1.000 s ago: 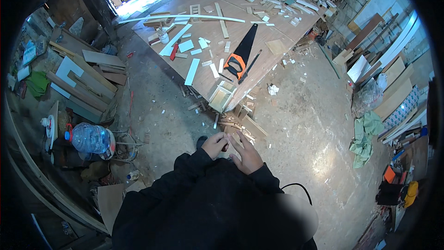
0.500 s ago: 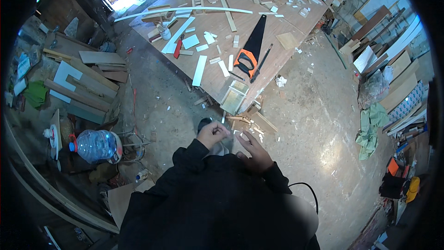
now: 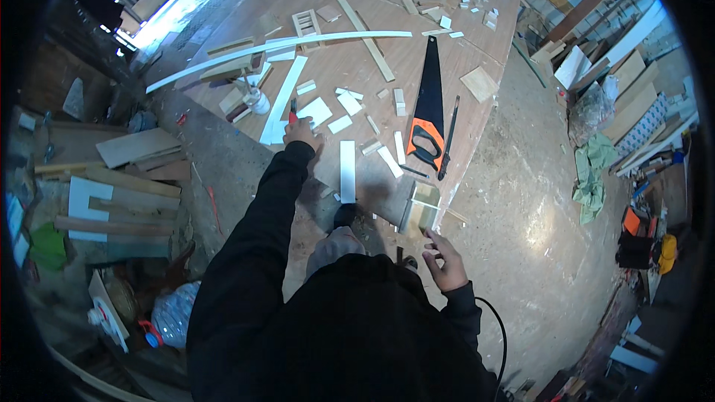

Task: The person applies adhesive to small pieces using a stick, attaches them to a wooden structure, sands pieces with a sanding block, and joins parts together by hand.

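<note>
My left arm stretches forward to the table's near left edge. There my left hand closes over a slim red tool, seemingly a utility knife, whose far end shows past the fingers; the rest is hidden under the hand. Pale wood offcuts lie just right of it, and a white strip sits nearer me. My right hand hangs off the table's near corner with fingers apart and nothing in them. Just beyond its fingertips is a small open wooden box.
A handsaw with an orange and black handle lies on the table, beside a thin dark rod. A long bent strip crosses the far left. Boards and a large water bottle stand at left; a green cloth at right.
My hands have parted from in front of my body. The left has gone forward and left onto the red tool; the right has shifted right. The view has also shifted.
</note>
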Demonstrator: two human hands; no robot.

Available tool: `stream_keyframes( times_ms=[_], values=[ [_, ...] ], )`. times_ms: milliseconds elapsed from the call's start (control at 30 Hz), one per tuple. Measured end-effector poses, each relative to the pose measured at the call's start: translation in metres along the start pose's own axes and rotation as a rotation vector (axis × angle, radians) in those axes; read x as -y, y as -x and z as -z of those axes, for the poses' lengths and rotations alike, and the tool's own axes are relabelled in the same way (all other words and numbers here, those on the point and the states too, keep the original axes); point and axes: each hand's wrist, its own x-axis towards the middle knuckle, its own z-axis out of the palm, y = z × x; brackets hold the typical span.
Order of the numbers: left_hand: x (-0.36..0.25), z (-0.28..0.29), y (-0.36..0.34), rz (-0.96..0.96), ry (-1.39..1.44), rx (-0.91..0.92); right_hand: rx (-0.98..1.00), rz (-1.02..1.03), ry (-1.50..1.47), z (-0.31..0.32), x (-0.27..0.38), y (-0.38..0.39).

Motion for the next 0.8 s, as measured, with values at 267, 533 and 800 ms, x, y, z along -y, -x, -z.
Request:
stream_keyframes(
  times_ms=[267, 533, 800],
  values=[
    [0.019, 0.002, -0.064, 0.141, -0.311, 0.152, -0.148, -0.207, -0.009, -0.042, 0.024, 0.0],
    [0.053, 0.007, -0.05, -0.353, -0.139, -0.061, -0.241, -0.242, -0.006, -0.054, 0.042, -0.025],
    [-0.035, 0.057, 0.045, -0.687, 0.592, 0.172, -0.27, -0.158, 0.029, -0.05, 0.047, -0.075]
  ],
)
